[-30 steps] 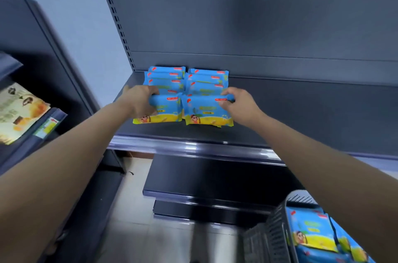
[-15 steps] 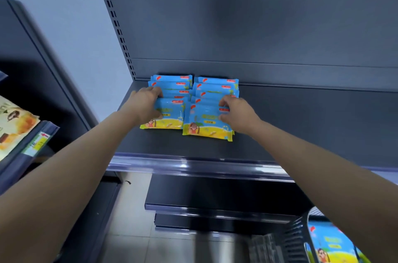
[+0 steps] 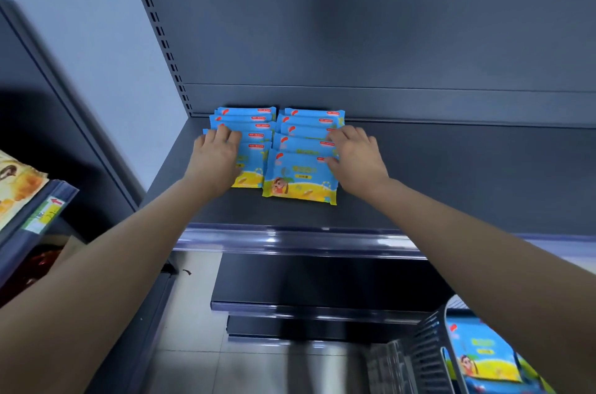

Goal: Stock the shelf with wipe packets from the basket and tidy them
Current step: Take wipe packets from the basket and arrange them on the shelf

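Item: wipe packets (image 3: 300,174), blue and yellow, laid in two overlapping rows side by side on the dark shelf (image 3: 451,174), running from the back panel (image 3: 354,23) toward the front lip; more of the same show in the basket (image 3: 429,358) at lower right. Step in hand, by judgement: squaring the two rows. To do it well, press evenly from both outer sides so the rows close up without buckling, keep the front packets level with each other (the right row's front packet sits nearer the lip than the left's), and avoid lifting the soft packs, which would likely slide over one another. Left hand (image 3: 216,161): palm down on the left row, fingers loosely spread and laid flat over the packets, pinching nothing that can be seen. Right hand (image 3: 356,158): palm down at the right row's outer edge, fingers spread and curled against the packet edges; whether any fingertip hooks under a packet cannot be told. Both forearms reach forward, converging on the rows, wrists low over the shelf.
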Available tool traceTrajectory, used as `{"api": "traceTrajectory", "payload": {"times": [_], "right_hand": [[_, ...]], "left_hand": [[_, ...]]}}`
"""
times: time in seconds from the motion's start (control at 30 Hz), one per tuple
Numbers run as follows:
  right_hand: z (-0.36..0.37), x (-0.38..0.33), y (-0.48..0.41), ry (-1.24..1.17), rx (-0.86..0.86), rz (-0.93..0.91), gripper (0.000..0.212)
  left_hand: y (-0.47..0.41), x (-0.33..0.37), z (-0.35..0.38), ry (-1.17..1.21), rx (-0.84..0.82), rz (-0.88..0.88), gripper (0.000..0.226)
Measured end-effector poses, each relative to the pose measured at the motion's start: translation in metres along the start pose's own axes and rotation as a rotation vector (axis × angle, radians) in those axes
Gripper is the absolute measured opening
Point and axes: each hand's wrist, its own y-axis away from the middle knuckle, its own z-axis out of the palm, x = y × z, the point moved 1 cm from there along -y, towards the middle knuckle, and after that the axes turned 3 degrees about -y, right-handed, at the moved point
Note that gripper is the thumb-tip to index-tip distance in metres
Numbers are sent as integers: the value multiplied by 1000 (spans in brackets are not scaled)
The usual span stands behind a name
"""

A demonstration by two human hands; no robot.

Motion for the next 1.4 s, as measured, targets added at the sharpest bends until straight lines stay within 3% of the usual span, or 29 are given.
{"api": "traceTrajectory", "payload": {"times": [0.1,0.33,0.47,0.6,0.67,0.83,1.1,1.23,1.4], "right_hand": [[-18,7,18,6,57,-57,42],[-77,52,85,102,328,-147,38],[-99,108,145,202,329,-104,39],[-113,166,213,241,277,-42,39],[-117,191,246,214,229,-21,40],[-106,254,315,197,32,-71,36],[-63,316,370,154,-359,-75,39],[-41,337,380,159,-554,-46,44],[-10,362,387,227,-791,49,54]], "left_hand": [[9,28,-15,55,56,61,60],[41,140,-79,270,387,336,46],[74,220,-103,325,484,497,44],[119,300,-102,406,446,579,46],[140,341,-91,442,357,607,45],[183,424,-33,425,-133,620,49],[230,467,50,323,-646,521,46],[245,468,68,286,-804,467,40],[252,471,81,206,-838,428,28]]}}
